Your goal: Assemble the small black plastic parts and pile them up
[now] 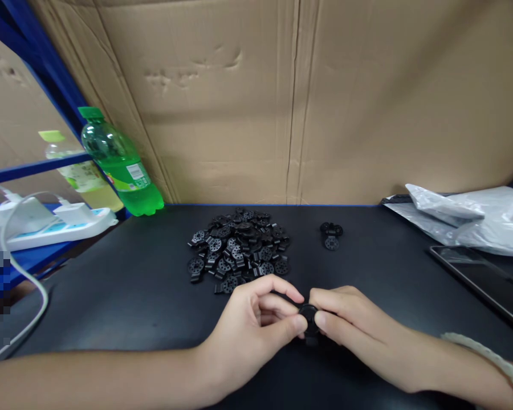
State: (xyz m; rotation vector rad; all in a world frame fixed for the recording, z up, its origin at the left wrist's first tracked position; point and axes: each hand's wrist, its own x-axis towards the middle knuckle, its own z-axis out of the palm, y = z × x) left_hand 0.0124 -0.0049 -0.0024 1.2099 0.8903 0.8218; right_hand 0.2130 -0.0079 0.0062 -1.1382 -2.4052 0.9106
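Observation:
Between both hands, just above the black tabletop (123,302), is a small round black plastic part (309,313) with a short tab at its lower side. My left hand (256,330) pinches its left edge with thumb and fingers. From the other side, my right hand (359,327) grips it between thumb and bent forefinger. The fingertips cover much of its rim. Beyond my left hand lies a heap of similar black plastic parts (239,245), round discs with holes and tabs. A few more black parts (332,234) sit apart to the right of the heap.
A green soda bottle (123,171) and a paler drink bottle (83,176) stand at the left, near a white power strip (81,225) with a cable (29,270). At right lie a dark tablet-like device (487,285) and plastic bags (465,219). Cardboard (222,102) walls the back.

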